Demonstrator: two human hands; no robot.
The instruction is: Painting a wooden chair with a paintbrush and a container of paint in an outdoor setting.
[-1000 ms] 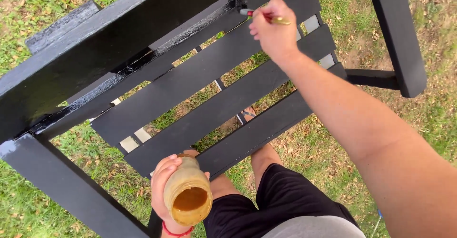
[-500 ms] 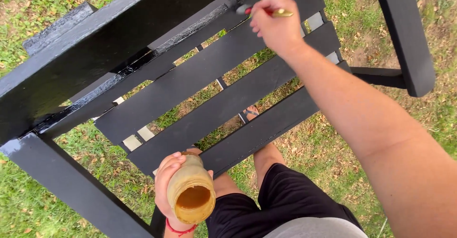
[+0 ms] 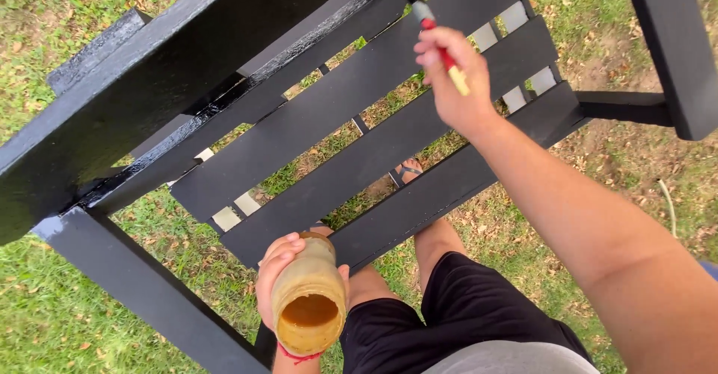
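Paintbrush (image 3: 437,41) pinched in fingers (image 3: 437,45) of right hand (image 3: 456,82): dark bristle tip and metal ferrule projecting up and away beyond the fingertips, red-then-pale handle running back and down across the hand. Long axis tilted, roughly crosswise to the slat direction. Bristles at or just short of the rearmost seat slat (image 3: 329,37) of the black wooden chair (image 3: 149,97); contact not resolvable. Wet sheen on that slat and on the broad top rail nearer the camera.

Right hand the nearer one to the brush end of the work, held well above and beyond the left. Right forearm reaching in diagonally from lower right.

Left hand (image 3: 280,269) wrapped around a tan jar (image 3: 308,299), fingers closed about its side wall, thumb on the far side. Jar held low, well apart from the brush, below and to the left of the right fingers. Mouth open and tipped toward the camera; inside, an amber-brown liquid or residue, level not readable. Red band at the left wrist.

Seat slats black, gaps showing grass (image 3: 45,322) and unpainted pale cross-pieces at the slat ends. Sandalled foot (image 3: 407,170) visible through a gap, below the right fingers. Black shorts (image 3: 449,322) at the bottom edge. Dry leaves scattered on the ground.
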